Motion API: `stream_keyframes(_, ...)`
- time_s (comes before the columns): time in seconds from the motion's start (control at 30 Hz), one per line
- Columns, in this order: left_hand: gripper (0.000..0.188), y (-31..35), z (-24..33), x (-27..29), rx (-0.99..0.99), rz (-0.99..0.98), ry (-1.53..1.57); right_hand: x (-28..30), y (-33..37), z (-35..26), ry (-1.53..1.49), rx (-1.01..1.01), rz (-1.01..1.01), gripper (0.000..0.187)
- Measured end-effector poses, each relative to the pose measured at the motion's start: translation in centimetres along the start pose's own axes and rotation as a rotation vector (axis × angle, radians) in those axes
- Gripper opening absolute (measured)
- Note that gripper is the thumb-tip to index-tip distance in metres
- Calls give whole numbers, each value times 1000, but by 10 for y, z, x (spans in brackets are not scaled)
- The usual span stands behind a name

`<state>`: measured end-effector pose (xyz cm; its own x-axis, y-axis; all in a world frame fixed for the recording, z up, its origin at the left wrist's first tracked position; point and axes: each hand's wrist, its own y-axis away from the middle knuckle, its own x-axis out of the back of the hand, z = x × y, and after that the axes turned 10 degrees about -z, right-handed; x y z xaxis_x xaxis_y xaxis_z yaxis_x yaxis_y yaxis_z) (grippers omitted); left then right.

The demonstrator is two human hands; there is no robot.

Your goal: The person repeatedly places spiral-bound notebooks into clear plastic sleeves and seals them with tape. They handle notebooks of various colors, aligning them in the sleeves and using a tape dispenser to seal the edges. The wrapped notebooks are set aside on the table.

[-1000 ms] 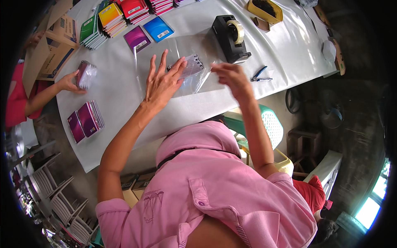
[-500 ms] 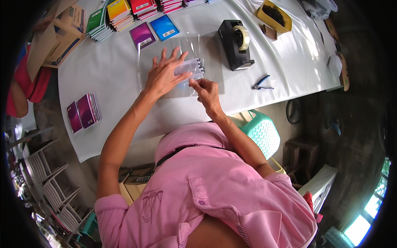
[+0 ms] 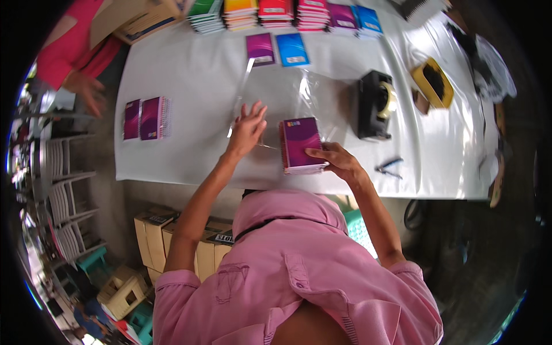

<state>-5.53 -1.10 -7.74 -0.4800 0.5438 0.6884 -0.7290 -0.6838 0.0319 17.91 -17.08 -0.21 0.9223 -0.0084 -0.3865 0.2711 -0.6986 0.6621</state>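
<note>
Here the right hand grips the near edge of a purple spiral-bound notebook stack, which rests on a clear plastic sheet spread over the white tabletop. The left hand, fingers spread, presses flat on the sheet just beside it.

White-covered table (daylit), stacked chairs at left.

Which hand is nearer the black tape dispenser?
Right. The right hand holds the purple notebook just left of the tape dispenser; the left hand rests farther left on the clear plastic sheet.
</note>
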Motion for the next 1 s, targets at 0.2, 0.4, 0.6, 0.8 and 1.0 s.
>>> stream_keyframes(0.2,45,25,-29,-21,-90,46,-216,-64,-30,-64,-159,162,-158,66)
stream_keyframes(0.4,38,30,-34,-23,-134,162,-350,-165,-216,-136,103,305,18,73)
stream_keyframes(0.6,43,11,-27,-33,-27,148,119,-188,-357,-183,142,522,78,77)
stream_keyframes(0.8,63,23,-44,-22,-84,23,-324,-142,-288,-111,1440,451,592,31)
stream_keyframes(1.0,70,12,-18,-12,-33,-14,-423,-26,-141,-55,1621,155,707,33)
